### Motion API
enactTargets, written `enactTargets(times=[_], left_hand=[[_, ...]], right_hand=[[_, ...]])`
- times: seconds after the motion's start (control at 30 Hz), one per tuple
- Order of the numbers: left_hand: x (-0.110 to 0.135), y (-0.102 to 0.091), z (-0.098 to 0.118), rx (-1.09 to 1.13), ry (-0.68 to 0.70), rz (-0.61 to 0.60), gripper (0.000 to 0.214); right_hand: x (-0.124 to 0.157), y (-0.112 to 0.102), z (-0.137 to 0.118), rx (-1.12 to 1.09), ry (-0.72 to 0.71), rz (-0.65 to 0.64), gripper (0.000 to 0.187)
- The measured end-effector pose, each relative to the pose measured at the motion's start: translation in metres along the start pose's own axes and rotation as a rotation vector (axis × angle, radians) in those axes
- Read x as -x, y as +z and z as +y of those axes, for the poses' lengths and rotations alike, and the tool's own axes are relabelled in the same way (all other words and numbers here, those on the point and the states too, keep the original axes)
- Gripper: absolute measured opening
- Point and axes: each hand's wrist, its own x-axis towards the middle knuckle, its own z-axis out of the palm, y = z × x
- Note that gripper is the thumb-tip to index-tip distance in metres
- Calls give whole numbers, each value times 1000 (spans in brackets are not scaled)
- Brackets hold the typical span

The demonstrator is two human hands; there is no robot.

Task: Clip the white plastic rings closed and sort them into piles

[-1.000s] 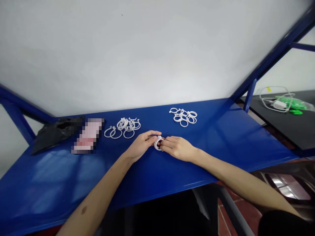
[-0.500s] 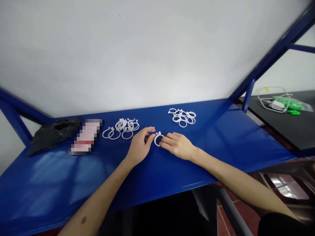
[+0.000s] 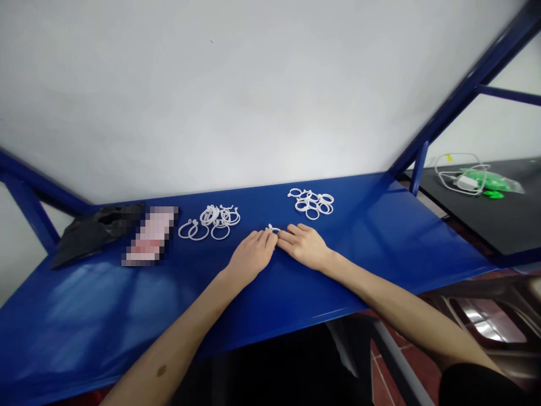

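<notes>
A white plastic curtain ring point(image 3: 274, 229) is held between my two hands, low over the blue table; only its knobbed upper edge shows, the rest lies behind my fingers. My left hand point(image 3: 254, 252) is closed on its left side, fingers bent together. My right hand point(image 3: 307, 248) grips the other side, its fingertips meeting those of the left. To the left lies a loose pile of white rings point(image 3: 220, 232), several with their ends apart. A second cluster of white rings point(image 3: 313, 215) rests farther back on the right; these look closed.
The blue table point(image 3: 262, 307) runs up to a white wall. At its left are a black plastic bag point(image 3: 91, 237) and a flat, pixelated pink item point(image 3: 153, 228). Beyond the blue frame at right, a black table point(image 3: 469, 220) bears a white cable and charger point(image 3: 466, 182) and green items in clear plastic.
My left hand has moved right and closed on the ring, having been loosely open beside it. Both hands now cover most of the ring. The view has shifted slightly.
</notes>
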Motion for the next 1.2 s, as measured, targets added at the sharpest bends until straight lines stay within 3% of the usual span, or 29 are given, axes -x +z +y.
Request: enactTargets(times=[0.17, 0.37, 0.57, 0.73, 0.83, 1.0, 1.2], left_hand=[[-2, 3, 1, 26, -121, -18, 24], [-1, 2, -6, 145, -112, -37, 21], [9, 3, -40, 340, -279, 20, 28], [15, -5, -69, 83, -342, 27, 23], [17, -11, -74, -62, -388, -15, 24], [17, -16, -69, -132, -462, -4, 26], [14, -18, -63, -118, -431, 56, 25]], right_hand=[[-3, 1, -5, 30, 104, 33, 28], [-2, -1, 4, -134, 54, 116, 25], [6, -9, 26, -328, 228, 269, 26], [26, -11, 69, -224, 549, 117, 26], [41, -8, 92, -142, 647, 7, 26], [53, -4, 108, -139, 656, -36, 24], [49, 1, 102, -135, 559, -10, 25]])
